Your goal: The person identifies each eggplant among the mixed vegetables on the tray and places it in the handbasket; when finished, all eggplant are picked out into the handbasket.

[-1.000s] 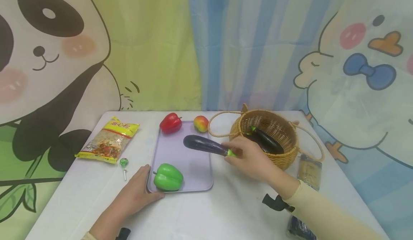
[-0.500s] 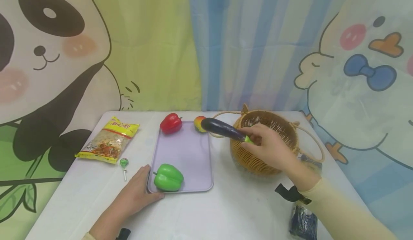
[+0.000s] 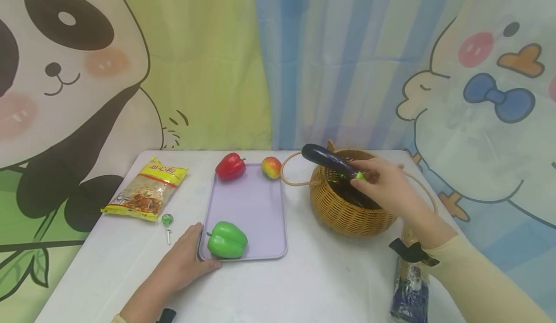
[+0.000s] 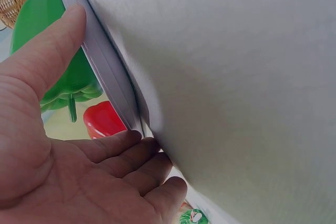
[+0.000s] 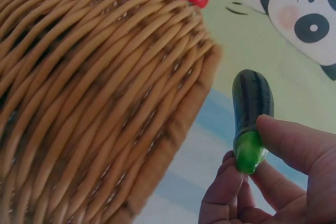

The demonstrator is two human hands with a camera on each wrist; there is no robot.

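My right hand (image 3: 386,185) pinches an eggplant (image 3: 326,159) by its green stem end, holding it over the mouth of a wicker basket (image 3: 352,219). In the right wrist view the thumb and fingers meet at the eggplant's (image 5: 252,103) green cap, beside the woven basket wall (image 5: 100,98). Another dark eggplant (image 3: 354,193) lies inside the basket, partly hidden. At the near left corner of the lilac tray (image 3: 249,202) rests my left hand (image 3: 184,260), fingers along the side and thumb at the front rim. Close to it, a green bell pepper (image 3: 227,240) sits on the tray.
A red bell pepper (image 3: 230,167) and a red-yellow fruit (image 3: 271,167) lie at the tray's far corners. Leftward are a yellow food packet (image 3: 147,188) and a lollipop (image 3: 167,220). A clear-and-blue packet (image 3: 410,289) lies under the right forearm.
My right hand has carried the eggplant rightward and away from me, from above the tray to above the basket. The left hand has stayed at the tray corner.
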